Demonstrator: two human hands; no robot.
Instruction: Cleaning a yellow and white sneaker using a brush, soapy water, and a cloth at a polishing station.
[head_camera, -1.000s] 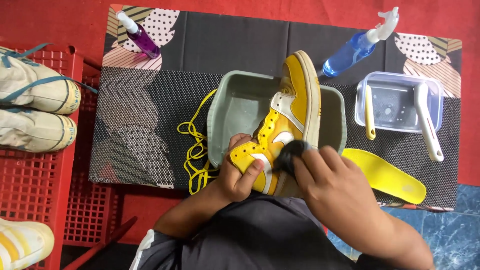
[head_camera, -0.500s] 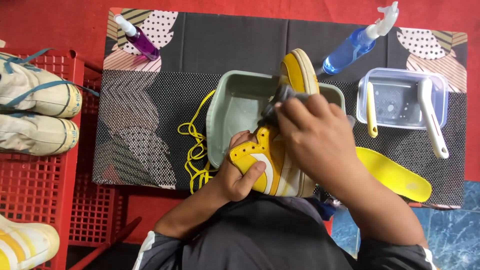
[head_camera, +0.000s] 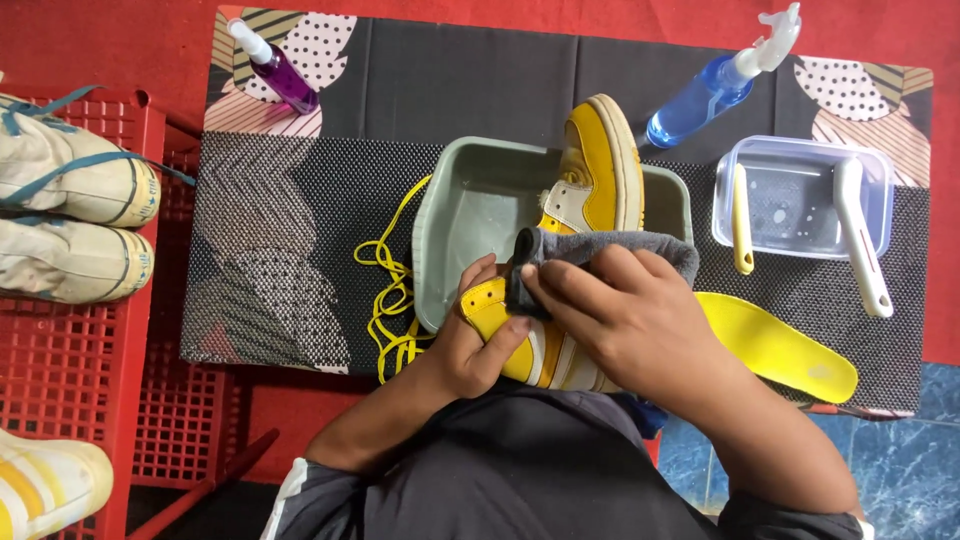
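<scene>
the right hand (head_camera: 640, 320) has its fingers closed on a grey cloth (head_camera: 600, 255), pressed to the yellow shoe (head_camera: 590, 190). the left hand (head_camera: 480, 345) grips the shoe's near end over the grey basin (head_camera: 470, 215). yellow laces (head_camera: 385, 290) lie at nine o'clock, a yellow insole (head_camera: 780, 345) at three.

Counts, placed relative to the grey basin (head_camera: 470, 215): one yellow sneaker (head_camera: 590, 190) in it; one grey cloth (head_camera: 590, 250) at its near rim; one yellow lace (head_camera: 390, 290) left; two spray bottles (head_camera: 285, 75) (head_camera: 700, 95) beyond; one clear tub (head_camera: 800, 195) with two brushes (head_camera: 740, 215) (head_camera: 862, 235) right; one yellow insole (head_camera: 780, 345) right; three pale sneakers (head_camera: 75, 190) (head_camera: 70, 262) (head_camera: 45, 485) far left.
</scene>
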